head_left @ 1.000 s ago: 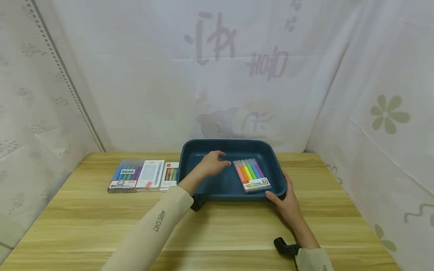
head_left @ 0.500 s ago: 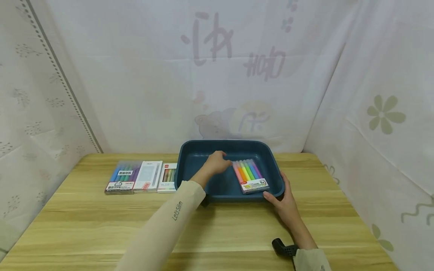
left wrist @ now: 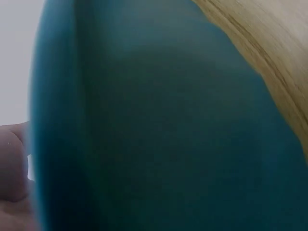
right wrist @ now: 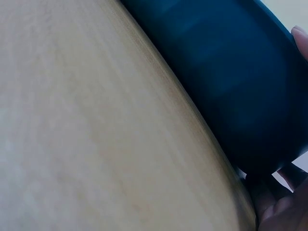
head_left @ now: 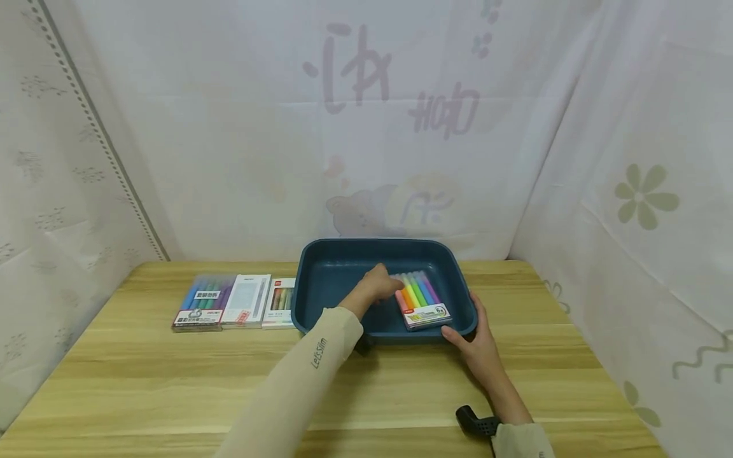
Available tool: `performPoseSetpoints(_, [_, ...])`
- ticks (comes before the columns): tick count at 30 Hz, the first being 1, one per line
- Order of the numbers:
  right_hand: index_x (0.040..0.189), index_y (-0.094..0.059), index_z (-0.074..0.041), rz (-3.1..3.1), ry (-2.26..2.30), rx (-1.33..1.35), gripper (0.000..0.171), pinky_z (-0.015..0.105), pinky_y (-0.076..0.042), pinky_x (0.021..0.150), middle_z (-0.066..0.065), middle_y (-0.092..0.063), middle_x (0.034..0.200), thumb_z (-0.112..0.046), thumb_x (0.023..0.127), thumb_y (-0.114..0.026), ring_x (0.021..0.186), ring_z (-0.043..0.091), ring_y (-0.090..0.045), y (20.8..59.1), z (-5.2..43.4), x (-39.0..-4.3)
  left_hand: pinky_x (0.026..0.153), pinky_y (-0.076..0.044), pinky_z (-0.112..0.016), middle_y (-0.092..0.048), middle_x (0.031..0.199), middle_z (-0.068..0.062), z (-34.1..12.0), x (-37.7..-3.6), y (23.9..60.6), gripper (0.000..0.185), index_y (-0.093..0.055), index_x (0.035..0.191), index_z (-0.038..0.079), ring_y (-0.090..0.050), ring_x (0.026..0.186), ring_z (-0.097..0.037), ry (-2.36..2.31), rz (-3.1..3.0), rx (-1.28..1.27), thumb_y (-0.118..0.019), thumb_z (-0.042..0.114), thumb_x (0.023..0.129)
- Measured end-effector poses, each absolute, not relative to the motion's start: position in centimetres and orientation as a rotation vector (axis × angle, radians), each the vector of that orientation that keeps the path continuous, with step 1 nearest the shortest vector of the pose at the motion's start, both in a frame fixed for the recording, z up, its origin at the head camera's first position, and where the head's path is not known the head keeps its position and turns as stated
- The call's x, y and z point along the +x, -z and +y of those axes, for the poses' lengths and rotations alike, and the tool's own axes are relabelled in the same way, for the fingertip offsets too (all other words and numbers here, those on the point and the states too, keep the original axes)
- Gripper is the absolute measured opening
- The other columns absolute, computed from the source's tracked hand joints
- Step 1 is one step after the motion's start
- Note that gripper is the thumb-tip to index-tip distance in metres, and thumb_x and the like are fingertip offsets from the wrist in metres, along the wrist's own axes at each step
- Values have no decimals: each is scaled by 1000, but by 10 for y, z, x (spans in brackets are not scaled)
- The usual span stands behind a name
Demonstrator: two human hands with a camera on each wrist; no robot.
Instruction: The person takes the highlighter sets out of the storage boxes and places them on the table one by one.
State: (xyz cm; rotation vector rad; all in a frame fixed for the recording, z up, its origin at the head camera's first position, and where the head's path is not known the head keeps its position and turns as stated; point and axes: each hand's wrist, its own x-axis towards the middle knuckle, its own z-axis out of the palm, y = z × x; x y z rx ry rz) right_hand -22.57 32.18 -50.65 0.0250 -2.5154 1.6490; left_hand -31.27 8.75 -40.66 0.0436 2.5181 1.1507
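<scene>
Left hand (head_left: 376, 285) reaches into the blue tray (head_left: 326, 270) and sits at the top left corner of the highlighter pack (head_left: 420, 299). Its fingers curl onto the far left edge of the pack, touching it; head view does not show plainly whether they pinch it or just rest there, so the grasp cannot be told. Pack lies flat on the tray floor, right half of the tray, label end toward the person, pens running pink, orange, yellow, green, blue, purple from left to right.

Right hand (head_left: 478, 343) holds the tray at its near right corner, thumb over the rim, fingers (right wrist: 274, 211) wrapped under the outer wall. Right wrist view shows the dark tray wall (right wrist: 231, 82) against the worktop (right wrist: 86, 134) with skin at the lower right edge. Left wrist view is mostly blurred tray inner wall (left wrist: 159, 134), a strip of wood at the top right, a bit of the hand (left wrist: 12, 178) at the left edge.

Tray stands on the wooden worktop (head_left: 172, 381), toward the back, centre. Just left of the tray, three more packs in a row, side by side: blue-purple pen pack (head_left: 199, 302), white box (head_left: 247, 299), small pen pack (head_left: 280, 301), the last partly behind the tray's left rim. Black strap piece (head_left: 474, 421) at the right wrist. White patterned cloth (head_left: 229, 127) hangs behind and on both sides.
</scene>
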Motion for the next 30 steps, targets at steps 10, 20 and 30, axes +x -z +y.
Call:
performPoseSetpoints(10, [164, -3, -25, -2528, -1634, 10, 102, 66, -15, 122, 15, -13, 170, -27, 91, -74, 154, 37, -17, 505, 321, -226, 68, -56, -34, -57, 78, -8, 98, -325, 421, 86, -13, 161, 3, -48, 58, -18, -1111, 2493, -44, -64, 32, 98])
performPoseSetpoints(20, [164, -6, -24, -2494, -1675, 22, 102, 66, -16, 122, 17, -15, 169, -22, 89, -75, 152, 36, -20, 503, 317, -225, 79, -60, -35, -50, 149, -21, 98, -327, 428, 88, -17, 161, 2, -58, 89, -24, -1130, 2517, -93, -67, 37, 96])
performPoseSetpoints(30, [163, -5, -26, -2499, -1678, 4, 100, 66, -15, 122, 16, -14, 169, -23, 91, -73, 153, 36, -19, 503, 316, -223, 110, -47, -44, -46, 156, -18, 102, -321, 426, 97, -24, 159, 1, -55, 129, -33, -1069, 2573, -68, -75, 44, 88])
